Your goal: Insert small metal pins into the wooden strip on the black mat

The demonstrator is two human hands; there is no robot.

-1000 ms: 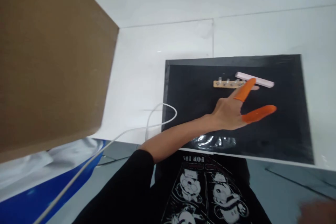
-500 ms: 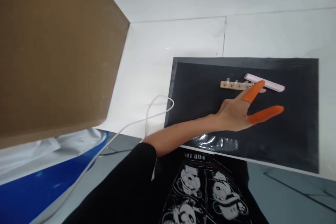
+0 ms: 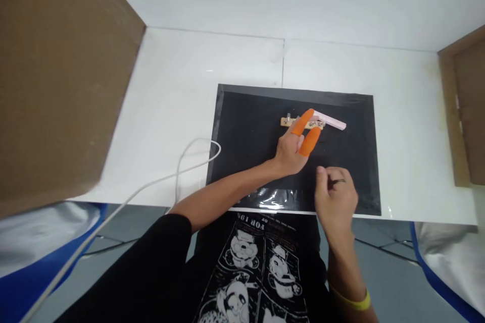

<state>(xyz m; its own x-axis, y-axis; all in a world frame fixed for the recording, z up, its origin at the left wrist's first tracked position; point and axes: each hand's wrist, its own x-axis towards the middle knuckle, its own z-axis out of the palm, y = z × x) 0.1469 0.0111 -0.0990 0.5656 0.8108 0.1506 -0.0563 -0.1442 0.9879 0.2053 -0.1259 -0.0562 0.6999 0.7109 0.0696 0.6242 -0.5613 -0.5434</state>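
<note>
My left hand (image 3: 291, 154), with orange finger cots on its thumb and index finger, reaches over a small wooden strip (image 3: 283, 122). Its fingers are stretched out, thumb and index apart, and they partly cover the strip. Small metal fittings and clear plastic pieces (image 3: 288, 117) sit along that strip. Just behind it, a pale pink bar (image 3: 333, 121) lies at a slant, its left end close to my fingertips. Nearer to me, my right hand (image 3: 337, 199) is closed above the black mat. A thin dark line shows at its fingers; whatever it holds is too small to make out.
The black mat (image 3: 246, 146) lies on a white table (image 3: 170, 86). A white cable (image 3: 189, 167) loops over the mat's left edge. Brown boards stand on the left (image 3: 64, 81) and right (image 3: 460, 111). Blue-rimmed containers with white lining sit below the table's edge.
The view has swung to the right, and my closed right hand has come into it. My left thumb and index finger have drawn closer together at the wooden strip.
</note>
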